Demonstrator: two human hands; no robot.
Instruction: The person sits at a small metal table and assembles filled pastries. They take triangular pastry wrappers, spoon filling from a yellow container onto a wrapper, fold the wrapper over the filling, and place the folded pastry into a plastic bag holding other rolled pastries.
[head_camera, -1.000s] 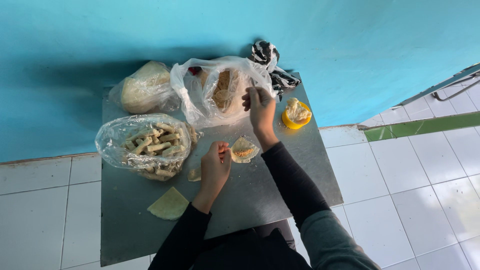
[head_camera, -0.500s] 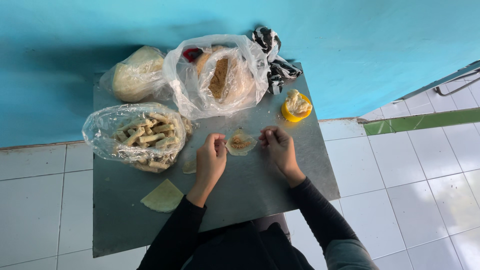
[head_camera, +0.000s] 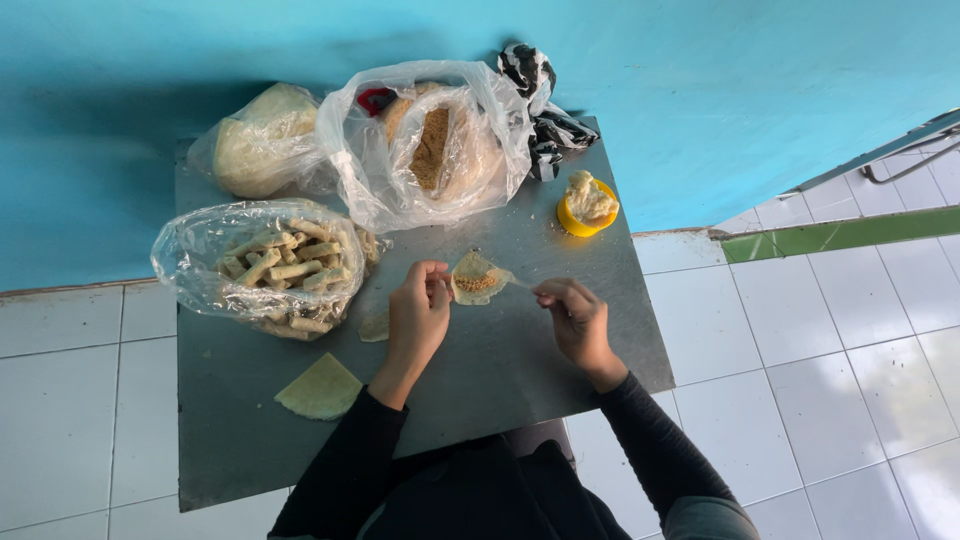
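1. Pinching the near-left edge of a small wrapper (head_camera: 476, 277), the left hand (head_camera: 418, 318) has its fingers narrowed on the thin sheet; the wrapper lies on the grey table (head_camera: 520, 360) with brown crumbly filling in its middle.
2. Right hand (head_camera: 577, 315) sits just right of the wrapper, fingers curled in at that edge; whether they grip the sheet or only touch it, cannot tell.
3. Left of the wrapper: a clear bag (head_camera: 262, 262), mouth open, full of pale finished rolls.
4. Behind the wrapper: a large clear bag (head_camera: 432, 140) holding a mound of brown filling, with something red showing at its far-left side.
5. Far left behind the wrapper: a 3rd clear bag (head_camera: 262, 142) holding a pale rounded stack; contents too blurred to tell.
6. Behind and right of the wrapper: a small yellow cup (head_camera: 586, 208) heaped with pale paste.
7. Black-and-white bag (head_camera: 540, 100), crumpled, behind the wrapper against the blue wall.
8. Near-left of the wrapper: 1 spare pale sheet (head_camera: 320, 388), flat; a smaller scrap (head_camera: 375, 326) beside the left hand.
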